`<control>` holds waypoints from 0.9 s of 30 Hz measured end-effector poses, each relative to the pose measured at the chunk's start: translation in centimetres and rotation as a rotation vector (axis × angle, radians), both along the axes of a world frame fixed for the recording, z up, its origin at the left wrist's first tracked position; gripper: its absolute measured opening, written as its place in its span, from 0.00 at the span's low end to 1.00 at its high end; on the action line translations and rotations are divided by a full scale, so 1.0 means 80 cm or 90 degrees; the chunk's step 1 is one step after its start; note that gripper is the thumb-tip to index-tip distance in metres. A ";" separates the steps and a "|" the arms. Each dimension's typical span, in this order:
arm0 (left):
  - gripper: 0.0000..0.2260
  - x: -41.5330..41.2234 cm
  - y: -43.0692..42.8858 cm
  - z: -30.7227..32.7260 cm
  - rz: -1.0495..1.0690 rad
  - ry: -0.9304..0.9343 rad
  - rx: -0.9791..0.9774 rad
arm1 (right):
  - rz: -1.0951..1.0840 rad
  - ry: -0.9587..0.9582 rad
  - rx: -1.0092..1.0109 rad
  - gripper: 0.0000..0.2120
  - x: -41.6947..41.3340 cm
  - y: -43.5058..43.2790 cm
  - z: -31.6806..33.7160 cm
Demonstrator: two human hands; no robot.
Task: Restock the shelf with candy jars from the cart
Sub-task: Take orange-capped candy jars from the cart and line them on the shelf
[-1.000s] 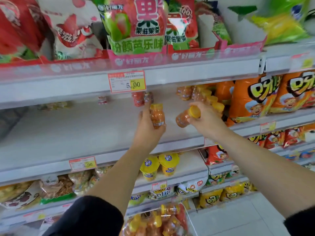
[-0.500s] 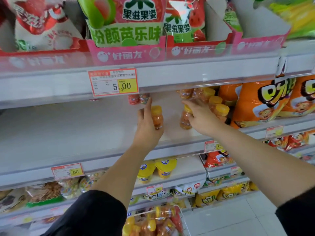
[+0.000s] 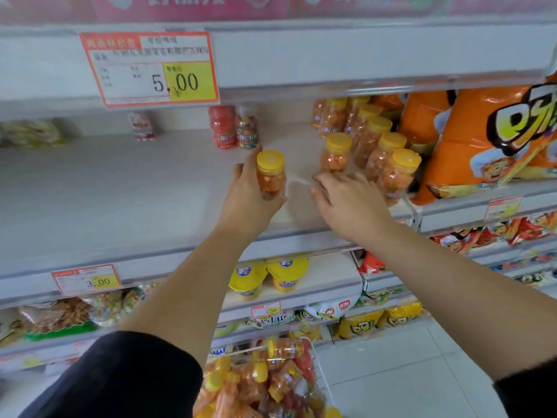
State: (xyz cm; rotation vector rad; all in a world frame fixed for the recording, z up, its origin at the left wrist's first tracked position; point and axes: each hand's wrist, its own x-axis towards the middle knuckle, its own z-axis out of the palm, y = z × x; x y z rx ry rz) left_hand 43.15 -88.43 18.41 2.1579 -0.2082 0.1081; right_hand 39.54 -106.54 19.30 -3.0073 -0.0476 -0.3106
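My left hand point(image 3: 248, 196) grips an orange candy jar with a yellow lid point(image 3: 270, 175), upright on or just above the white shelf point(image 3: 120, 188). My right hand point(image 3: 346, 200) is spread, fingers relaxed, holding nothing, just in front of another yellow-lidded jar point(image 3: 335, 153) standing on the shelf. A row of several like jars point(image 3: 391, 164) runs back along the right. The cart point(image 3: 271, 378) below holds many more jars.
Two red jars point(image 3: 233, 128) and a small one point(image 3: 141, 126) stand at the shelf's back. Large orange snack bags point(image 3: 488, 137) sit to the right. A 5.00 price tag point(image 3: 150, 67) hangs on the shelf edge above. Lower shelves hold cups and snack packs.
My right hand has let go of its jar, which now stands on the shelf, and drawn back toward me. My left hand still holds its jar. The camera has moved closer.
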 end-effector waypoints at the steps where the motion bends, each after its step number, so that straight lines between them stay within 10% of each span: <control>1: 0.40 0.001 0.001 -0.001 0.001 0.000 -0.001 | -0.004 0.017 0.006 0.18 0.008 0.000 0.001; 27: 0.34 -0.007 0.006 0.006 -0.006 0.014 0.006 | -0.105 0.093 0.072 0.31 0.110 -0.008 -0.020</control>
